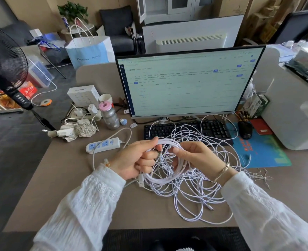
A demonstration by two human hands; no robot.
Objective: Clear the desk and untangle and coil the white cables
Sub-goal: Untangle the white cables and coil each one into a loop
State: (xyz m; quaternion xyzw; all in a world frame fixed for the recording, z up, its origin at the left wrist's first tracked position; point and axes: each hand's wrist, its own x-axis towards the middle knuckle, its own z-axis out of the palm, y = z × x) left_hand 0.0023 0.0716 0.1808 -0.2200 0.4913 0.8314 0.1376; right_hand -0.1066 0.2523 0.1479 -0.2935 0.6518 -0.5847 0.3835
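White cables (191, 180): tangle w/ ends untraceable, part-hidden behind hands (169, 158).

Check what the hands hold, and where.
Both hold the coil of white cable: left hand grips its left side, right hand its right side.

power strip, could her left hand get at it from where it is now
Probably yes, once it lets go. The power strip lies flat on the desk just beyond the left hand, with nothing between them. But that hand is gripping the white cable coil together with the right hand.
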